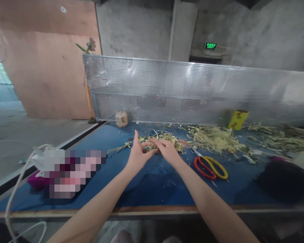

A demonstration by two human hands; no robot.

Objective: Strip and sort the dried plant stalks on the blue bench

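Observation:
Both of my hands meet over a small heap of pale green and yellow dried plant pieces point(176, 139) in the middle of the blue table point(152, 189). My left hand point(139, 152) has its thumb and fingers spread apart, one finger pointing up, beside the heap's near left side. Reaching in from the right, my right hand point(166, 150) has its fingers close together at the left hand's fingertips; whatever they pinch is too small to make out. Scissors point(205, 165) with one red and one yellow handle lie right of my right hand, blades toward the heap.
Longer plant strips point(215, 138) spread to the right, near a yellow can point(238, 119). A perforated metal panel point(152, 91) stands behind. A whitish jar point(121, 119), a blurred-out object point(73, 175) with a cable, and a dark bundle point(283, 179) are on the table.

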